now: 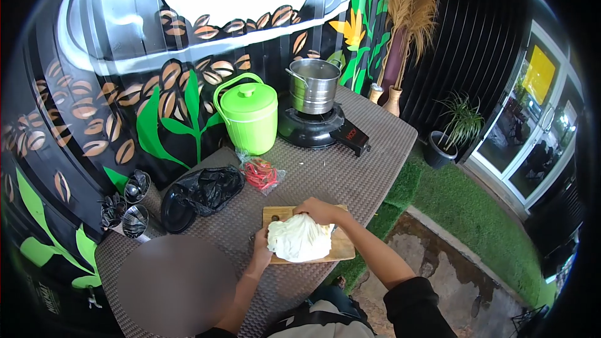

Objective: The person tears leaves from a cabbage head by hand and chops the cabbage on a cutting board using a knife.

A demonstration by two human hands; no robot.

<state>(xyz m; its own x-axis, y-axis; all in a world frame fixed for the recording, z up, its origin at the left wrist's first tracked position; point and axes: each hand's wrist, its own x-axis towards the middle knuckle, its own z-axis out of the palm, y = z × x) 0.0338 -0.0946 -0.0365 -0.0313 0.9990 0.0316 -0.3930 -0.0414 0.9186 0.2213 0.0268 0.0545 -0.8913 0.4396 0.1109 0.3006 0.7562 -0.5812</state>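
A pale, white-green leafy mass that looks like a cabbage point(300, 239) rests on a wooden cutting board point(342, 247) near the table's front edge. My left hand point(261, 247) is curled against the left side of the cabbage, its fingers partly behind it. Over the top edge of the cabbage bends my right hand point(318, 210), with its fingertips pressed on the leaves. Both hands touch the cabbage, which hides much of the board.
On the woven brown table point(313, 178) are a green lidded bucket point(249, 119), a metal pot point(314, 91) on a black stove point(308, 131), a bag of red items point(261, 174), a black plastic bag point(216, 188) and cutlery holders point(141, 220). A blurred round patch covers the lower left.
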